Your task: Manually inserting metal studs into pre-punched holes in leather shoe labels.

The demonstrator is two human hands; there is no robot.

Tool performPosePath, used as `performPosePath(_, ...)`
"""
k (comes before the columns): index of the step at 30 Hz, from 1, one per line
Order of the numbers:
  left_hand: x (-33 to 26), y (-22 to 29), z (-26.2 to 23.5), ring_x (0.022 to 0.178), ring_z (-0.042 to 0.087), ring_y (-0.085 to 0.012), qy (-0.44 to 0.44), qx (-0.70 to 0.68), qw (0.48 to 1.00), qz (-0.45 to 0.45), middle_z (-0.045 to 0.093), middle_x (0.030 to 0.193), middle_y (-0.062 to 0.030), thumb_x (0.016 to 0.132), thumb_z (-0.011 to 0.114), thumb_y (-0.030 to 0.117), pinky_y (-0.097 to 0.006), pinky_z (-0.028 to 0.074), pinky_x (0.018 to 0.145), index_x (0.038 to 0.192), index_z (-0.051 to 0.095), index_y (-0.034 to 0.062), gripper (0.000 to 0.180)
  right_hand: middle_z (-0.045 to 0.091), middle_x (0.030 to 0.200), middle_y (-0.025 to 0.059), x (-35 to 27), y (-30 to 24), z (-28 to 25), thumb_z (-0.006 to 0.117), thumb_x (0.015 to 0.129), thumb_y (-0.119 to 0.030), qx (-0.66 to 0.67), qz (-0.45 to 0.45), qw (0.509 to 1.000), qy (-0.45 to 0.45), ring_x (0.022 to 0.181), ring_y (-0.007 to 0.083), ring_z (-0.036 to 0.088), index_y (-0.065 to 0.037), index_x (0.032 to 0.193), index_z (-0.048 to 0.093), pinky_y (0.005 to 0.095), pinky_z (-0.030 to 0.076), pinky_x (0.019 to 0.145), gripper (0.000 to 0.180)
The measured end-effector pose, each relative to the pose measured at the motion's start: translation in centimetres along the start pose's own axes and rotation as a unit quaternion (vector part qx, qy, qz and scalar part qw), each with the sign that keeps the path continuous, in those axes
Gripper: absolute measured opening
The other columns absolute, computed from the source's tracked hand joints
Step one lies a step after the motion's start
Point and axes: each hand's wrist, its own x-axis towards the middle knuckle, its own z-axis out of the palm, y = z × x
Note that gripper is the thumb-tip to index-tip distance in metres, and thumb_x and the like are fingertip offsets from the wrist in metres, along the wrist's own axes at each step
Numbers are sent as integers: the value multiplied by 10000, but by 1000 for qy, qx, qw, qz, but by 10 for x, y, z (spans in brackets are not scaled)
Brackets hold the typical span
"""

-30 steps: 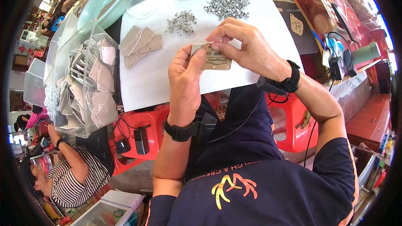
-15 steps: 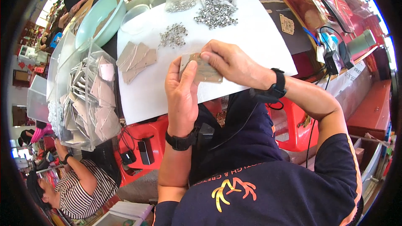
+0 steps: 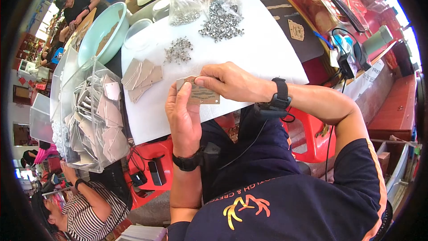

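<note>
The left hand (image 3: pixel 183 118) gripped a tan card (image 3: pixel 199 93) from below, its thumb lying up along the card's left edge. The right hand (image 3: pixel 232 81) pinched the same card at its top edge, fingertips closed on it just above the left thumb. The card sat between the two hands, held over the near edge of a white sheet (image 3: pixel 263 49).

Beyond the left hand, a short fan of tan cards (image 3: pixel 141 78) lay on the sheet. Past those was a small heap of metal bits (image 3: pixel 178 50), and farther out from the right hand a bigger heap (image 3: pixel 221 23) spilled from a clear bag (image 3: pixel 219 0). A second tied bag (image 3: pixel 180 6) stood beside it.

Well left of the left hand a clear bin (image 3: pixel 89 116) held many more cards, with a pale green bowl (image 3: pixel 99 33) beyond it. Each wrist wore a black watch.
</note>
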Motion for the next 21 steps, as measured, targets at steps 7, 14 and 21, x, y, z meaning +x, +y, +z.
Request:
performPosePath(7,-2,3,-16,976,617,-134,0,42,999,15,648,1055,-60,959,559,99,-298,484,897,1129,570,30,184,622,781,22,16,-1,-40,507,1000,-374,66,180,973,-126,615,108,567,-26,956,650,263,495,569,379)
performPosePath(14,-3,7,-27,948,625,-131,9,31,999,5,660,1021,-53,953,573,90,-298,492,885,1108,579,35,165,659,746,33,30,69,-145,600,903,-181,-164,217,960,67,591,98,619,-10,935,671,249,533,536,188)
performPosePath(21,-2,8,-28,977,613,-147,12,37,999,-5,652,1048,-44,938,575,83,-297,475,893,1135,584,38,202,667,767,51,30,84,-142,636,874,-151,-192,202,960,24,577,89,599,-23,952,702,245,487,538,164)
